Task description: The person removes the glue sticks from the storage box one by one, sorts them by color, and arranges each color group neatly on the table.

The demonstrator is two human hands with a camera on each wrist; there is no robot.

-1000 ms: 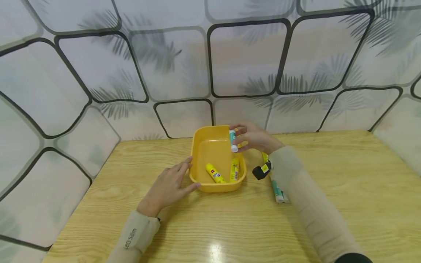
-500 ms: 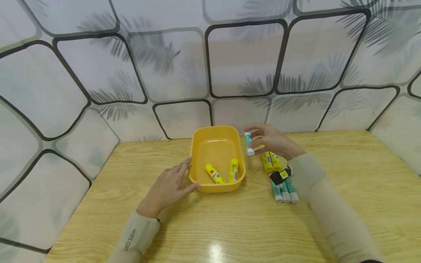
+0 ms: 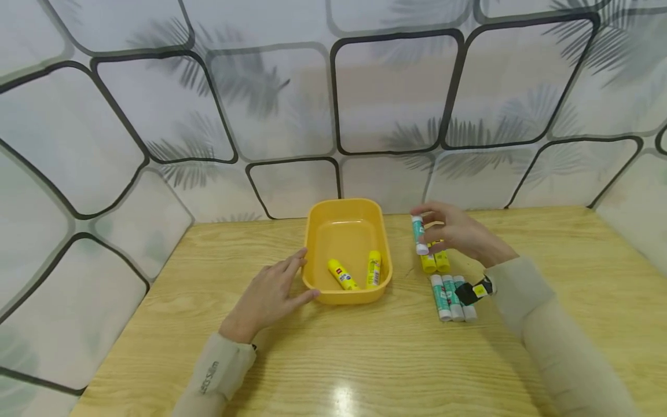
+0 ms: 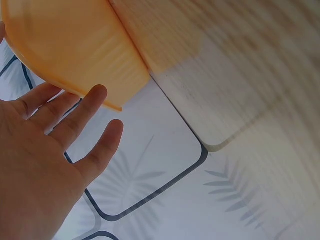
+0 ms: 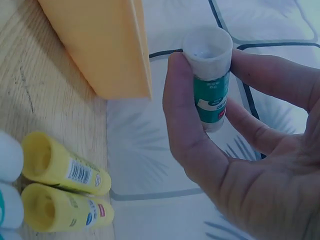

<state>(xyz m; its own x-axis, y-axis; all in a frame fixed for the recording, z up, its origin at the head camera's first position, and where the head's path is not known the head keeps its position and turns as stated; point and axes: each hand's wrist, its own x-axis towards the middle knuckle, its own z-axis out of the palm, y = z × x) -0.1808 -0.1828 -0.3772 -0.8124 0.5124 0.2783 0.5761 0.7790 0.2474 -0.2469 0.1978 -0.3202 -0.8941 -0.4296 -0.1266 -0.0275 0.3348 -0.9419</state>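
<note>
My right hand pinches a green-and-white glue stick between thumb and fingers, held above the table to the right of the basket. Below it lie two yellow glue sticks side by side, partly covered by the hand in the head view. Nearer to me are three green-and-white glue sticks in a row. My left hand has its fingers extended, fingertips at the left rim of the yellow plastic basket. Inside the basket lie two yellow glue sticks, one slanted and one nearly straight.
The wooden table runs back to a patterned wall covering right behind the basket. A black strap piece with a yellow mark hangs from my right wrist and overlaps the row of green sticks in the head view.
My right hand has carried the green-and-white glue stick from over the basket rightward, to above the yellow sticks on the table. My left hand has stayed at the basket's rim.
</note>
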